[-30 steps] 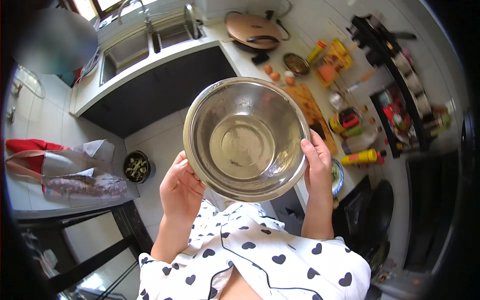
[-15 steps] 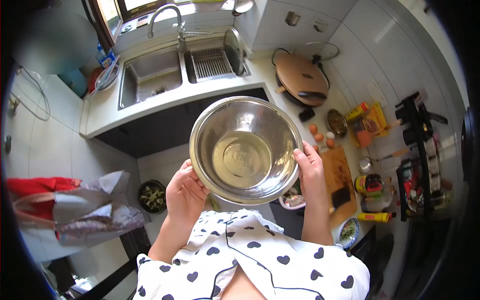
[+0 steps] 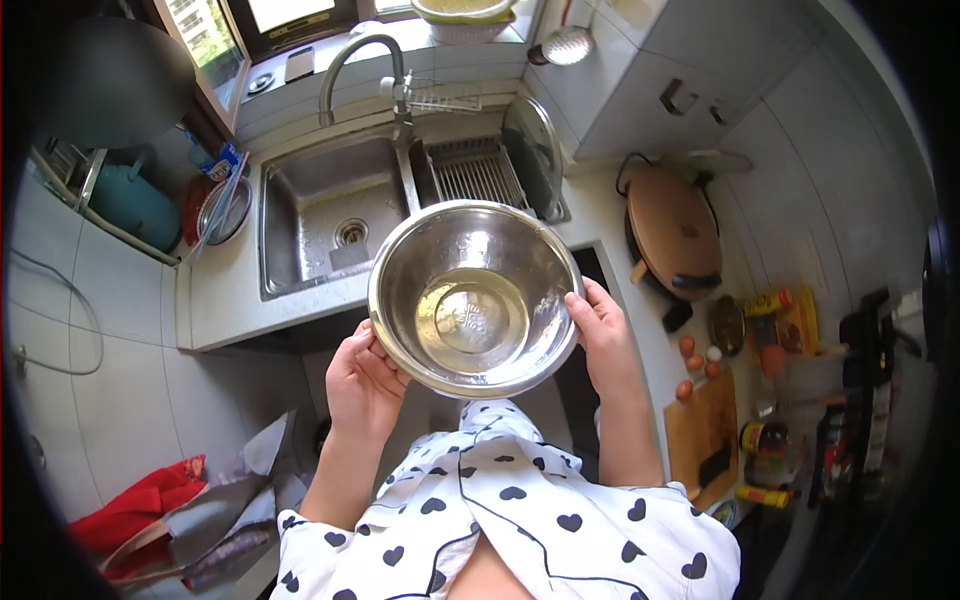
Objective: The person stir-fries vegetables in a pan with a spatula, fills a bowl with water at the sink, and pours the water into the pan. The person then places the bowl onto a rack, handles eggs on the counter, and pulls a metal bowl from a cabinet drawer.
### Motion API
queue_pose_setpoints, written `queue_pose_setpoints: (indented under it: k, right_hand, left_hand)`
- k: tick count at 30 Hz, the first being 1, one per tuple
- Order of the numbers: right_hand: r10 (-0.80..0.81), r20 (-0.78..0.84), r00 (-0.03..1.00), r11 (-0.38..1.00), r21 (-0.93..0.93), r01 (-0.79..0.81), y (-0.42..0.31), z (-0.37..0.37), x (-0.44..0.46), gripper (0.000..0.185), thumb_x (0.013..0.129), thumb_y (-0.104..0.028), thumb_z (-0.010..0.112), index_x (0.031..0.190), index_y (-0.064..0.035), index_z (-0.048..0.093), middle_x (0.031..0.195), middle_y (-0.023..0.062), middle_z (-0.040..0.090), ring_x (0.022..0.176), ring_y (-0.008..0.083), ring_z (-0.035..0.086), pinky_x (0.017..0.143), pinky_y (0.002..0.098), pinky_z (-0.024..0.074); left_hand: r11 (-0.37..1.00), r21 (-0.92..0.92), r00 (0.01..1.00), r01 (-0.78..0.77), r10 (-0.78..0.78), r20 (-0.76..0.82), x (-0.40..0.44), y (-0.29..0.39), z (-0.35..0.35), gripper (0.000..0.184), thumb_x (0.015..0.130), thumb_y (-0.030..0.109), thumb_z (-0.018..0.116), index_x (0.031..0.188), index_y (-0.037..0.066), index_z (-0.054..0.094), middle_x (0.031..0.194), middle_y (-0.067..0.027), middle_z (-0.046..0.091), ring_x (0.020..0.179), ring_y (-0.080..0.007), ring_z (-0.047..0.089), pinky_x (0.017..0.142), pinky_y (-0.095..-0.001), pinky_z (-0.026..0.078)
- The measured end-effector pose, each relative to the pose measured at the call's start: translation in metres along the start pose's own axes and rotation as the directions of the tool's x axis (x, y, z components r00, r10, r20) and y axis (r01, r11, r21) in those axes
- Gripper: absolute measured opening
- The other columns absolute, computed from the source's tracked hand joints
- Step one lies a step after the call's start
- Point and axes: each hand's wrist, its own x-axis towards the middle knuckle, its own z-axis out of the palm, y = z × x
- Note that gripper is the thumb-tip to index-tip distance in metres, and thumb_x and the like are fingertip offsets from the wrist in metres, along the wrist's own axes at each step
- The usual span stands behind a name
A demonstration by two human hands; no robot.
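Note:
A shiny stainless steel bowl (image 3: 475, 322) is held up in front of my chest, its inside facing me. My left hand (image 3: 362, 388) grips the rim at the lower left, with the fingers partly hidden under the bowl. On the right side, my right hand (image 3: 605, 335) clasps the rim with its thumb on top. The bottom of the bowl gleams with a stamped mark; I cannot tell whether a little liquid lies in it. Beyond the bowl is the steel sink (image 3: 335, 215) with its curved faucet (image 3: 365, 45).
A drying rack (image 3: 475, 172) stands in the second basin beside a glass lid. Along the right counter are a round electric griddle (image 3: 678, 235), several eggs (image 3: 686, 346), a cutting board (image 3: 690, 440) and bottles. Cloths (image 3: 150, 505) hang at lower left.
My body and view have moved closer to the sink, with the bowl still in both hands. The counter items on the right have shifted further right in view.

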Motion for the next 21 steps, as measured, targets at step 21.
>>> queue_pose_setpoints:
  k: [21]
  right_hand:
    - [-0.092, 0.292, 0.952, 0.978, -0.154, 0.142, -0.088, 0.079, 0.294, 0.030, 0.093, -0.020, 0.048, 0.115, -0.0004, 0.048, 0.090, 0.0012, 0.057, 0.076, 0.0035, 0.053, 0.066, 0.0184, 0.0449]
  left_hand:
    - [0.957, 0.096, 0.950, -0.273, 0.253, 0.183, 0.206, 0.127, 0.102, 0.022, 0.088, 0.019, 0.039, 0.100, 0.006, 0.053, 0.102, -0.0058, 0.062, 0.089, -0.0152, 0.060, 0.078, -0.0282, 0.048]
